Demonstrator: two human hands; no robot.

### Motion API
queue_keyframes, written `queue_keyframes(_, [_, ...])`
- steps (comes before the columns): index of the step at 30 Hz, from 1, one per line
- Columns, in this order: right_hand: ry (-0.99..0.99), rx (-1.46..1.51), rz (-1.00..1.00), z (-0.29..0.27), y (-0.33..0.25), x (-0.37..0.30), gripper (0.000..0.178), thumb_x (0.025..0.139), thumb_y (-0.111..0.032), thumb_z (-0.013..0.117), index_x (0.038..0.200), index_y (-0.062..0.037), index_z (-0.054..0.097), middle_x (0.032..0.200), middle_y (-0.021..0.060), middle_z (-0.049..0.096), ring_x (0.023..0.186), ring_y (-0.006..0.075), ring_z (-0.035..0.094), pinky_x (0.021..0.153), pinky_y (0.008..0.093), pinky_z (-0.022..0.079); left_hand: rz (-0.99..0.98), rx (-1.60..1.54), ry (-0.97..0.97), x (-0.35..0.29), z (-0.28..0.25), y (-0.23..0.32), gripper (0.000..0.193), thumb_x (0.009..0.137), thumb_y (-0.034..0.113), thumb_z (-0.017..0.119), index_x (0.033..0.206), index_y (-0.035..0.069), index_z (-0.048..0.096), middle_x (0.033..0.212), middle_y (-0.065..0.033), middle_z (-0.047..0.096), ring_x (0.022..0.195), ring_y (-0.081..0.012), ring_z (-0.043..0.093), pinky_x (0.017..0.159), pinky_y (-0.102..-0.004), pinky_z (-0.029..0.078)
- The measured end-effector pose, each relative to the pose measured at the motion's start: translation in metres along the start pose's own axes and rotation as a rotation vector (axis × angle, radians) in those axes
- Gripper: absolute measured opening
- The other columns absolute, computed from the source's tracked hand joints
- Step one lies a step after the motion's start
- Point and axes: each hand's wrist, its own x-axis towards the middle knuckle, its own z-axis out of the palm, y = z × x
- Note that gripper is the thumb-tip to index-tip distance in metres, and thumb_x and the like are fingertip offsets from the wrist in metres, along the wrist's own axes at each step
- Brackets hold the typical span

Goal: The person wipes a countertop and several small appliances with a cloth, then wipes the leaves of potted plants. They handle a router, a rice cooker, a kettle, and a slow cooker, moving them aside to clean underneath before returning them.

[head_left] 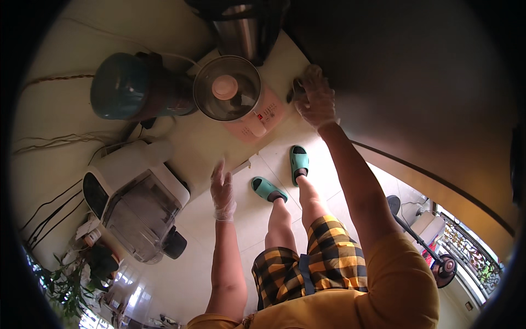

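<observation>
Both my gloved hands are busy: my right hand (315,101) grasps a dark thing (297,88) on the counter (208,142) beside the pink cooker (241,101), so I should grip firmly, my left hand (223,192) hanging released.

A pale cream counter (192,145) is carrying a pink appliance (257,118) with a glass lid (227,88), a teal round-topped machine (123,86) just beside it, a steel pot (241,30) at the far end, and a white machine with a clear bin (137,200); cables (55,141) are trailing along its back
</observation>
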Motion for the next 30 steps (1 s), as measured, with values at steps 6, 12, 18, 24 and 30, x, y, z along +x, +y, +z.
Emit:
queue_keyframes(6, [0.117, 0.01, -0.08, 0.032, -0.027, -0.062, 0.048, 0.086, 0.002, 0.061, 0.132, -0.0077, 0.059, 0.148, 0.0149, 0.046, 0.137, 0.0447, 0.041, 0.111, 0.0532, 0.042, 0.087, -0.074, 0.039, 0.002, 0.017, -0.021, 0.046, 0.102, 0.014, 0.055, 0.145, -0.001, 0.051, 0.151, -0.0158, 0.05, 0.141, -0.0261, 0.046, 0.118, -0.0394, 0.033])
queue_keyframes(12, [-0.042, 0.21, 0.076, 0.023, -0.136, -0.128, 0.034, 0.081, 0.005, 0.057, 0.114, -0.0042, 0.062, 0.132, 0.0242, 0.052, 0.109, 0.0499, 0.055, 0.087, 0.0556, 0.052, -0.169, -0.422, 0.27, -0.017, 0.015, -0.019, 0.042, 0.102, 0.011, 0.056, 0.142, 0.0, 0.056, 0.147, -0.014, 0.055, 0.137, -0.0237, 0.049, 0.117, -0.0374, 0.033])
queue_keyframes(18, [-0.188, 0.374, -0.039, 0.056, -0.22, -0.148, 0.039, 0.077, -0.002, 0.063, 0.115, -0.0108, 0.063, 0.134, 0.0211, 0.049, 0.108, 0.0447, 0.052, 0.09, 0.0531, 0.049, -0.142, -0.438, 0.441, -0.05, -0.021, -0.015, 0.039, 0.102, 0.008, 0.052, 0.138, -0.003, 0.058, 0.142, -0.015, 0.058, 0.134, -0.0232, 0.052, 0.116, -0.0374, 0.035])
queue_keyframes(24, [-0.475, 0.023, -0.323, 0.111, -0.305, -0.113, 0.051, 0.088, -0.018, 0.057, 0.138, -0.0094, 0.054, 0.146, 0.0225, 0.041, 0.122, 0.0442, 0.046, 0.099, 0.053, 0.045, -0.192, -0.372, 0.611, -0.074, -0.04, 0.002, 0.037, 0.101, 0.011, 0.052, 0.135, -0.004, 0.06, 0.138, -0.015, 0.06, 0.127, -0.0233, 0.055, 0.113, -0.0361, 0.037])
queue_keyframes(30, [-0.38, 0.194, -0.534, 0.138, -0.338, -0.183, 0.05, 0.089, -0.022, 0.057, 0.134, -0.0029, 0.06, 0.139, 0.0203, 0.049, 0.124, 0.0436, 0.047, 0.099, 0.0565, 0.046, -0.145, -0.388, 0.708, -0.096, -0.052, 0.003, 0.043, 0.101, 0.023, 0.056, 0.134, -0.004, 0.057, 0.133, -0.0157, 0.061, 0.118, -0.0249, 0.058, 0.103, -0.037, 0.046])
